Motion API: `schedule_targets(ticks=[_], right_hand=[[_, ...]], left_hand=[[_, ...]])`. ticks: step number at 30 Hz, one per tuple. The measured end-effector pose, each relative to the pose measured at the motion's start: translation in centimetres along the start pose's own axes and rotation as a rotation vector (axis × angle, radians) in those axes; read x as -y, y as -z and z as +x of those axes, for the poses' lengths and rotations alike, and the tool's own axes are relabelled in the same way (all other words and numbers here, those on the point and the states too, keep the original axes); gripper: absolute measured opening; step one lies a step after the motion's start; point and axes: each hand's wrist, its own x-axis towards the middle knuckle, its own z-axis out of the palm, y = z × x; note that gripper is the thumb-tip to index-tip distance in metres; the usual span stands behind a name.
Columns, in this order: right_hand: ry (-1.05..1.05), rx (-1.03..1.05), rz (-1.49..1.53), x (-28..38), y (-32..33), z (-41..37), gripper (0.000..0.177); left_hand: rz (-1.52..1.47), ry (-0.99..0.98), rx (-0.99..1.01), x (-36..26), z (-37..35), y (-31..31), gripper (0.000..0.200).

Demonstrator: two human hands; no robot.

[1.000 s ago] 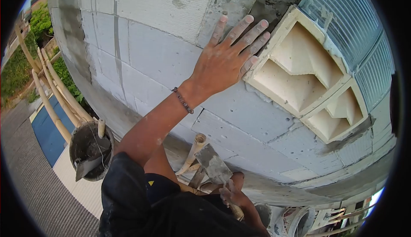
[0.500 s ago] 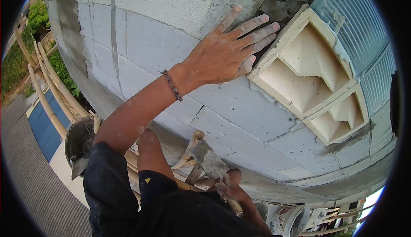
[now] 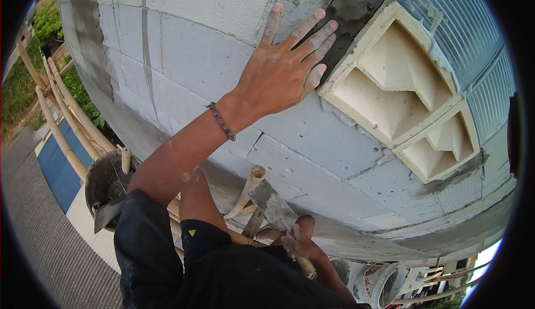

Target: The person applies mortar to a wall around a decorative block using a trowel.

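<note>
My left hand (image 3: pixel 281 72) is spread against the grey block wall (image 3: pixel 206 47), palm toward it, its fingertips dusty with mortar. Its fingers reach the edge of a dark wet mortar patch (image 3: pixel 362 8), and the thumb lies just left of a cream ventilation block (image 3: pixel 356 100) with angled hollows. Whether the palm presses on the wall is hard to see. Low in the view, my right hand (image 3: pixel 300 243) is closed around the handle of a trowel (image 3: pixel 274 206), whose flat blade carries grey mortar smears.
Ribbed glass blocks (image 3: pixel 462 24) adjoin the ventilation block. A mortar-stained bucket (image 3: pixel 103 183) hangs by bamboo poles (image 3: pixel 69 133) at the left, above a corrugated roof (image 3: pixel 50 214). Another bamboo pole end (image 3: pixel 256 173) juts up near the wall's foot. A round container (image 3: pixel 388 281) stands at lower right.
My left hand has shifted left, away from the ventilation block's edge, uncovering more of the wet mortar. My right hand keeps the trowel in nearly the same place.
</note>
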Motion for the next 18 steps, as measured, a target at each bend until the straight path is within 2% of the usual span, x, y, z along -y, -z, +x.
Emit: schedule_targets(ticks=[3,6,8,9,11,14,18], right_hand=[[0.046,0.005,0.030,0.6,-0.1,-0.1,0.027],[0.033,0.016,0.119,-0.5,-0.2,0.0,0.028],[0.012,0.003,0.062,-0.7,-0.3,0.2,0.028],[0.002,0.009,0.075,-0.9,-0.5,0.2,0.028],[-0.040,0.020,0.077,-0.8,-0.3,0.5,0.028],[-0.030,0.032,0.051,0.0,-0.2,1.0,0.028],[0.001,0.023,-0.006,0.3,-0.1,0.3,0.028]], left_hand=[[-0.137,0.016,-0.034,0.5,-1.4,-0.2,0.048],[0.012,0.035,0.034,0.5,-2.0,-0.5,0.054],[0.215,-0.061,-0.094,0.4,-1.7,-0.8,0.051],[0.206,-0.064,-0.079,0.1,-1.5,-0.7,0.051],[0.463,-0.192,0.026,-0.2,-1.0,-0.3,0.050],[0.449,-0.246,0.001,0.6,-0.6,-0.7,0.049],[0.293,-0.170,0.097,0.1,-0.3,1.4,0.051]])
